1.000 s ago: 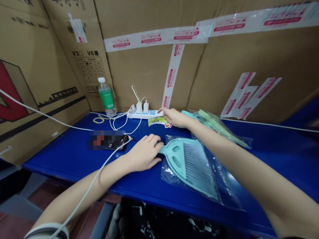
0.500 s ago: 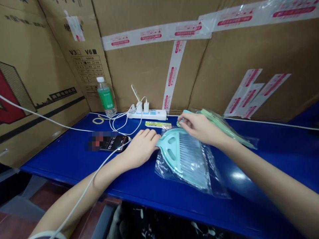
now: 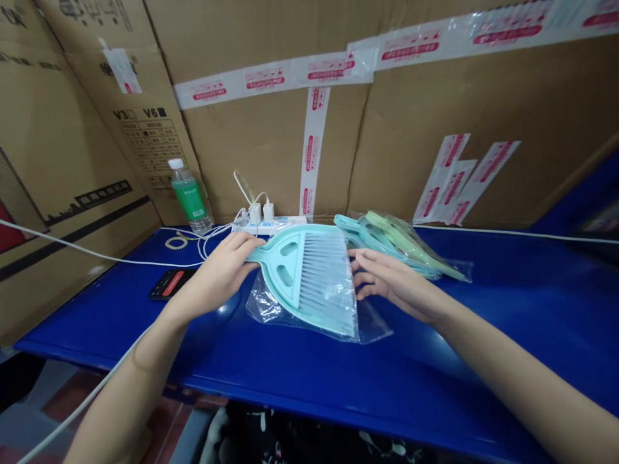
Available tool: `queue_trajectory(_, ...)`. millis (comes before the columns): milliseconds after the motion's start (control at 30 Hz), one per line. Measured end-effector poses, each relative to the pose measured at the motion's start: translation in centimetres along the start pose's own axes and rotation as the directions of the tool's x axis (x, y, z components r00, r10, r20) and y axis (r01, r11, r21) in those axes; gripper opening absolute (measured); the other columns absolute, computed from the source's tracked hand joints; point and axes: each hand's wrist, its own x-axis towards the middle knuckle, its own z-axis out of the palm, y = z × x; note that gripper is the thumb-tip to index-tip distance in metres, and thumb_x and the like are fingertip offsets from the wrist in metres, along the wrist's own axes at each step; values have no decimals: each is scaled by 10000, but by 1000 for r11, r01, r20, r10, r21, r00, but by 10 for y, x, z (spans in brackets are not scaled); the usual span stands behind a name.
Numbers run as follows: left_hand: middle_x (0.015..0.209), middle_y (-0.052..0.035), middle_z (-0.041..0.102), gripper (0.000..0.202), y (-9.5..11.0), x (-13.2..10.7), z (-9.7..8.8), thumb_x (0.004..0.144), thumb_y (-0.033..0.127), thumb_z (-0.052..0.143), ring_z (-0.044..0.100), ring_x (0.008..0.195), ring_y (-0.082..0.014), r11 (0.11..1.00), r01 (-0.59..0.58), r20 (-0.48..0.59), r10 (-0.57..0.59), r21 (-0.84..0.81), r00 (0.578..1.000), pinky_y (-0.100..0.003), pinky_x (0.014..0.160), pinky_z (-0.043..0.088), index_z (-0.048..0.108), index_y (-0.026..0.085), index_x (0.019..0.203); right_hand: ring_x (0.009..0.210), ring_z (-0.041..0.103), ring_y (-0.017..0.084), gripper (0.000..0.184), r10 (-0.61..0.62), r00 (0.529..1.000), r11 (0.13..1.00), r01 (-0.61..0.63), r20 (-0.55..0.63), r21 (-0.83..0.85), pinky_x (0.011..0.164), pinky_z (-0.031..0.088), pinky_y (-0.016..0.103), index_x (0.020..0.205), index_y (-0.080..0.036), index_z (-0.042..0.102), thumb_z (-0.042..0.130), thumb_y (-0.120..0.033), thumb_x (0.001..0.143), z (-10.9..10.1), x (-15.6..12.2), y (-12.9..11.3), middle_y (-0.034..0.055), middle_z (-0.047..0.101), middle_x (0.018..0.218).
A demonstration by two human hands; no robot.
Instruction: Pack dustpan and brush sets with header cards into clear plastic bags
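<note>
So the main thing here is a teal dustpan-and-brush set (image 3: pixel 296 277), out in the middle of the blue table (image 3: pixel 309 386) between the person's two hands. The left hand (image 3: pixel 223 274) has its fingers wrapped around the handle (image 3: pixel 256 253), a pretty firm-looking hold. The right hand (image 3: pixel 394 283) is holding nothing obvious: fingers loosely spread and a bit curled, right by the bristle edge. Can't tell if the fingertips are actually touching the film there. As for how far along things are, I'd call it partway at best. The set is in hand, and the brush is nested in the dustpan, not pulled apart. Clear plastic (image 3: pixel 264 306) shows below it and past the bristle end, so the wrapping isn't off and away, though I honestly can't tell how much of the set is inside it. Behind the right hand there's a second teal piece (image 3: pixel 380 238) and a pale green piece (image 3: pixel 411 245) lying together, with plastic around at least the green one, and neither is being held. Off to the left, the phone (image 3: pixel 169 283), bottle (image 3: pixel 190 200) and power strip (image 3: pixel 296 220) are just sitting there, untouched.
</note>
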Motion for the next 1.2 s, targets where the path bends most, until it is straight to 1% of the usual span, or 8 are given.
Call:
queue_trajectory(200,1123,-105,585,279,6,-1,7,935,134,430,560,1068,-233,1000,3,19,-3,-29,1000,-413,909,504,504,164,1203,827,699,173,275,74,994,992,-82,78,95,733,581,310,1126,-207,510,561,-289,868,6,-2,1,90,713,1016)
queue_trajectory(333,1269,-123,554,455,18,-3,10,865,102,568,492,1197,-272,985,-73,-164,99,158,982,-464,979,450,471,195,1300,907,697,214,403,80,995,987,-71,-59,142,776,572,344,1121,-220,511,683,-326,772,12,-5,1,82,722,1045)
queue_trajectory(500,1029,-18,726,261,41,-8,21,916,87,531,534,694,-139,854,-259,-316,424,451,849,-276,628,436,624,198,1134,983,682,269,521,86,991,985,-68,-104,161,831,561,400,1117,-235,539,767,-439,696,16,-7,-3,88,719,1078)
queue_trajectory(667,1099,-8,734,275,48,-10,29,985,132,407,519,546,-77,809,-370,-329,540,457,775,-251,466,351,635,148,1139,1012,674,294,549,61,993,991,-48,-103,128,862,561,435,1102,-253,562,775,-518,672,16,-6,-6,91,701,1140)
queue_trajectory(833,1111,-65,728,253,44,-14,19,957,77,452,687,947,-129,819,-359,-305,517,447,800,-247,837,552,628,75,1139,963,692,298,540,54,988,998,-50,-141,33,777,588,422,1153,-257,560,716,-533,715,11,-7,-9,93,712,1113)
queue_trajectory(967,1164,-68,706,314,33,-24,2,936,30,474,650,1115,-164,879,-157,-480,386,449,788,-278,962,545,623,131,1192,1028,670,308,533,8,980,1000,-12,-201,-17,829,577,444,1144,-266,558,702,-540,710,-1,-8,-14,87,711,1108)
queue_trajectory(1100,1182,-23,700,426,21,-37,-17,920,35,489,663,1097,-194,863,282,-745,150,419,650,-311,940,559,616,271,1250,1056,658,315,519,-16,966,1000,11,-258,-22,881,556,459,1109,-265,559,720,-525,691,-12,-6,-16,87,714,1093)
queue_trajectory(1200,1219,-100,674,415,14,-41,-22,898,33,405,661,1096,-259,743,539,-665,-173,397,727,-384,881,584,652,194,1191,1045,662,317,526,0,963,1000,2,-269,9,897,546,472,1071,-263,561,750,-529,659,-11,-4,-12,87,713,1099)
